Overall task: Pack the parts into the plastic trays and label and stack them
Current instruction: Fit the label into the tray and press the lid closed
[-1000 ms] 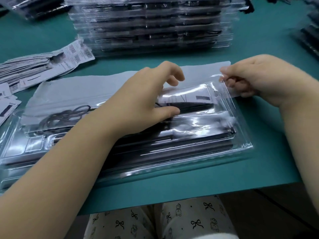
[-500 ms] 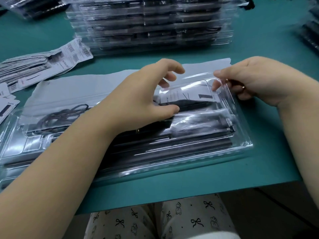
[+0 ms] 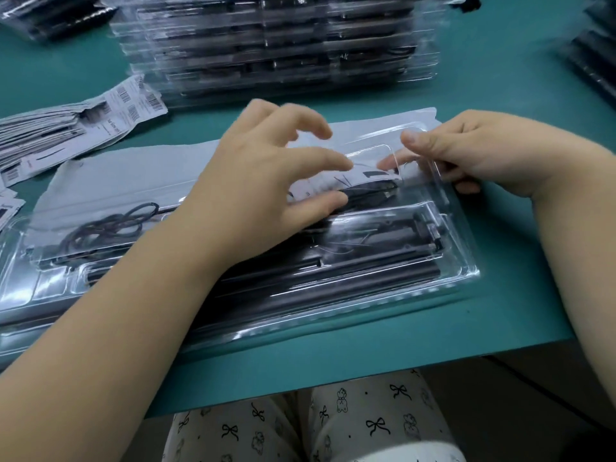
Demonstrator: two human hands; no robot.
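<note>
A clear plastic tray [image 3: 461,273] lies in front of me on the green table, with long black parts [image 3: 333,278] and a coiled black cable [image 3: 113,225] in it. A white printed label packet [image 3: 320,188] sits in its far right compartment. My left hand [image 3: 260,181] reaches over the tray's middle; thumb and index finger pinch the packet, the other fingers are raised. At the tray's far right corner my right hand [image 3: 493,155] pinches the tray's clear cover between thumb and index finger.
A grey sheet [image 3: 133,181] lies under the tray's far side. A tall stack of filled trays [image 3: 283,45] stands behind it. A pile of barcode labels [image 3: 66,128] lies at the left. More dark stacks sit at the far right [image 3: 596,61] and far left [image 3: 50,15].
My left index finger has come down onto the white packet. My right hand has shifted slightly left along the clear cover, keeping its pinch. The tray has not moved.
</note>
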